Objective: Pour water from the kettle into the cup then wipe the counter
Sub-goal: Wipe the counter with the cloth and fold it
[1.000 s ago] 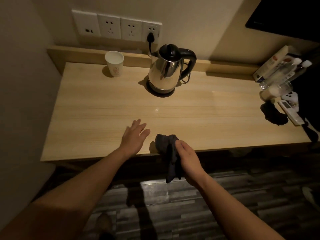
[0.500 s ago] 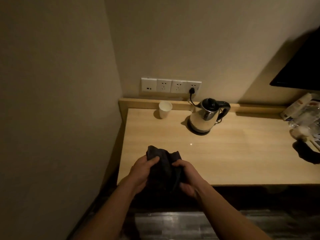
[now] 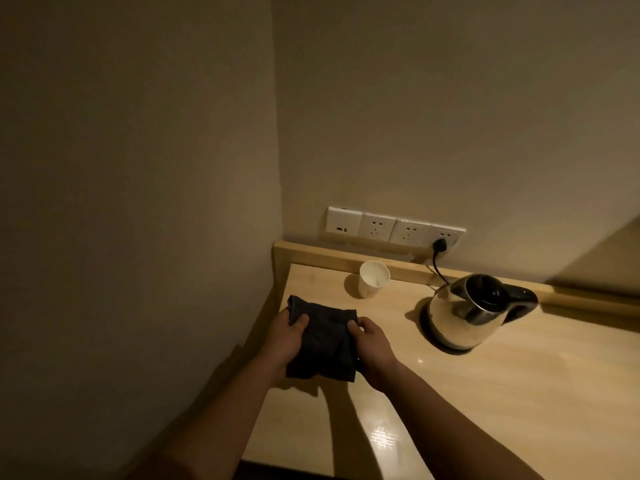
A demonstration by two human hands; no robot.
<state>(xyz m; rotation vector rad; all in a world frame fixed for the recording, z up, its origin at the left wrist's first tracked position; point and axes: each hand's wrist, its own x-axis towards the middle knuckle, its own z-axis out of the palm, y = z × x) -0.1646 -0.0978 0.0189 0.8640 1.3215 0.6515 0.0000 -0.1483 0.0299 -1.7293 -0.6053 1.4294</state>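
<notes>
Both hands are gripping a dark cloth (image 3: 320,341) near the counter's left edge: the left hand (image 3: 282,341) is pinching one side, the right hand (image 3: 372,348) the other. For a good wipe, it looks best to be flattening the soft, limp fabric against the smooth, glossy wooden counter (image 3: 485,393) and pressing evenly. Farther back, a white paper cup (image 3: 372,279) is standing upright, well apart from the rounded steel kettle (image 3: 467,315) on its base.
</notes>
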